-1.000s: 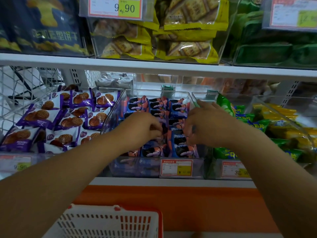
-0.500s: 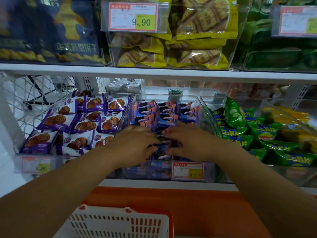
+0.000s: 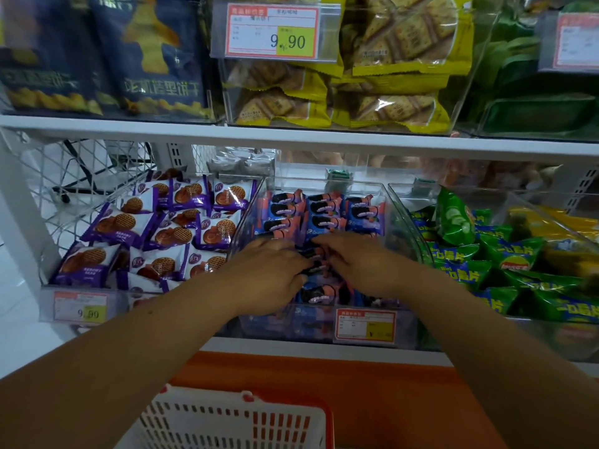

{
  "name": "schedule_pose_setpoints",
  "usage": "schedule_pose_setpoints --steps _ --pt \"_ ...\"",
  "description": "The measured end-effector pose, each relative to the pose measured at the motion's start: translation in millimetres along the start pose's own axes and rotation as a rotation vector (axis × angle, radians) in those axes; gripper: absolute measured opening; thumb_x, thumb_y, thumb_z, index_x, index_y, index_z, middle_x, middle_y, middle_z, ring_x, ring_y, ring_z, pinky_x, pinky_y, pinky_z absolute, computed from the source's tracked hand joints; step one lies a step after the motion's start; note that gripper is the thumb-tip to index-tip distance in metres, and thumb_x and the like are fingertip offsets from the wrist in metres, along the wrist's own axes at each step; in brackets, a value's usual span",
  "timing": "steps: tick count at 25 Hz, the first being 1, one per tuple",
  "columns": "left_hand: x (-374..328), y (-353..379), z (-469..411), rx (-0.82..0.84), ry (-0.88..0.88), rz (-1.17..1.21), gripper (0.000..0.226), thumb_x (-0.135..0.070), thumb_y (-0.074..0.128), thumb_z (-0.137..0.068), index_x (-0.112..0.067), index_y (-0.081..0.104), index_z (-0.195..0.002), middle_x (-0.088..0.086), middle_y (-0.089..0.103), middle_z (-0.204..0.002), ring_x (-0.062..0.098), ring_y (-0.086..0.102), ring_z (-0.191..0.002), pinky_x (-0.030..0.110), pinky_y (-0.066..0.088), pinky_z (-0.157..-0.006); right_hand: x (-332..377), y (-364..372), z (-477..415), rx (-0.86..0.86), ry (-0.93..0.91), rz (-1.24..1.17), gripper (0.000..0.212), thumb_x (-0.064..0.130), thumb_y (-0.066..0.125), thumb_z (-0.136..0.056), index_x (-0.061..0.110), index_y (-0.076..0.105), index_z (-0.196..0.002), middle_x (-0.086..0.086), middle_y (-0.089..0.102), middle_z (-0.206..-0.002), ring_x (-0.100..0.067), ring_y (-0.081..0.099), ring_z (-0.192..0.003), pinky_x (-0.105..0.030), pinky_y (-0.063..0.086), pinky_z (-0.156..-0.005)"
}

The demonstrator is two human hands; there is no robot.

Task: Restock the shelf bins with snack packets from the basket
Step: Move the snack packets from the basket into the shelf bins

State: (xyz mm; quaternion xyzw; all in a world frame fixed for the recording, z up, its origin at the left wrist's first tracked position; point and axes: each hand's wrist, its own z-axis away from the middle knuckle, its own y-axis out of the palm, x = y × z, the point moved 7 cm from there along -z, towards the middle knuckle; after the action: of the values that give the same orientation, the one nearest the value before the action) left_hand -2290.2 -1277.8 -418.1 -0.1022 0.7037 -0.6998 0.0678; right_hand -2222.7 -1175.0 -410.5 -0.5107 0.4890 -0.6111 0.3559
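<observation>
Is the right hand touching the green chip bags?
Apart. The head view shows the right hand inside the middle bin on the blue packets, with the bin's clear wall between it and the green chip bags.

A shop: price tags [image 3: 271,32] on stocked snack shelves [image 3: 291,137].

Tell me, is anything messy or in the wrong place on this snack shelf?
One light green cucumber-picture crisp bag stands on end in the clear right-hand bin, while the green-and-blue packets around it lie flat. Nothing looks spilled.
</observation>
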Motion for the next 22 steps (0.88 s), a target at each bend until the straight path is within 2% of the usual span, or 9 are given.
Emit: schedule_pose_setpoints --steps 2,3,7,12,16,18,20,22 --pt "0 0 1 -0.011 -0.006 0.009 0.045 -0.040 0.027 -0.105 -0.030 0.034 -0.148 -0.014 0.037 -0.151 0.011 0.013 -0.144 0.029 0.003 -0.115 -4 16 -7 0.055 0.003 0.128 0.038 0.026 0.034 -0.104 0.025 0.042 -0.141 0.000 0.042 -0.146 -0.022 0.026 -0.142 -0.048 0.023 -0.115" --pt "1 0 0 -0.004 -0.010 0.013 0.045 -0.041 0.027 -0.105 -0.031 0.034 -0.148 -0.013 0.037 -0.150 0.011 0.014 -0.144 0.030 0.004 -0.115 -8 19 -8 0.078 0.032 0.192 0.037 0.030 0.033 -0.104 0.024 0.045 -0.138 0.000 0.044 -0.145 -0.022 0.025 -0.143 -0.050 0.021 -0.115" --pt "5 6 -1 0.046 -0.031 0.016 0.048 -0.043 0.025 -0.104 -0.033 0.027 -0.151 -0.015 0.029 -0.155 0.011 0.008 -0.146 0.033 0.005 -0.117 -11 18 -4 0.099 0.075 0.208 0.033 0.031 0.033 -0.104 0.018 0.054 -0.126 -0.006 0.055 -0.126 -0.024 0.048 -0.117 -0.042 0.038 -0.101" --pt "3 0 3 -0.043 0.002 0.069 0.049 -0.037 0.029 -0.105 -0.025 0.025 -0.152 -0.007 0.015 -0.161 0.012 0.006 -0.148 0.022 -0.002 -0.117 -4 5 5 0.068 0.018 0.146 0.037 0.026 0.033 -0.104 0.016 0.052 -0.134 -0.004 0.052 -0.132 -0.023 0.047 -0.121 -0.040 0.038 -0.104" --pt "3 7 -4 0.060 -0.017 0.035 0.050 -0.034 0.025 -0.106 -0.025 0.016 -0.155 -0.006 0.008 -0.163 0.014 0.004 -0.149 0.029 0.003 -0.121 1 13 8 0.178 0.045 0.183 0.034 0.025 0.035 -0.104 0.013 0.056 -0.127 -0.011 0.057 -0.122 -0.025 0.054 -0.107 -0.040 0.044 -0.095" --pt "2 5 -15 0.077 -0.027 0.062 0.048 -0.030 0.028 -0.106 -0.021 0.022 -0.154 -0.003 0.018 -0.161 0.018 0.015 -0.147 0.034 0.011 -0.121 -1 13 8 0.184 0.078 0.155 0.034 0.024 0.035 -0.104 0.014 0.056 -0.128 -0.010 0.057 -0.122 -0.024 0.055 -0.106 -0.037 0.045 -0.094" --pt "4 -1 -25 0.057 -0.030 0.055 0.045 -0.026 0.029 -0.105 -0.022 0.032 -0.151 -0.003 0.035 -0.154 0.021 0.029 -0.139 0.038 0.023 -0.115 -4 6 6 0.116 0.091 0.124 0.034 0.024 0.035 -0.103 0.015 0.056 -0.129 -0.007 0.057 -0.122 -0.023 0.054 -0.106 -0.037 0.045 -0.094" --pt "5 -2 -30 0.071 -0.037 0.025 0.043 -0.027 0.029 -0.105 -0.026 0.037 -0.147 -0.009 0.040 -0.148 0.019 0.031 -0.133 0.038 0.023 -0.110 -9 6 3 0.096 0.105 0.143 0.035 0.025 0.034 -0.103 0.014 0.055 -0.129 -0.008 0.054 -0.127 -0.023 0.051 -0.111 -0.039 0.043 -0.098"
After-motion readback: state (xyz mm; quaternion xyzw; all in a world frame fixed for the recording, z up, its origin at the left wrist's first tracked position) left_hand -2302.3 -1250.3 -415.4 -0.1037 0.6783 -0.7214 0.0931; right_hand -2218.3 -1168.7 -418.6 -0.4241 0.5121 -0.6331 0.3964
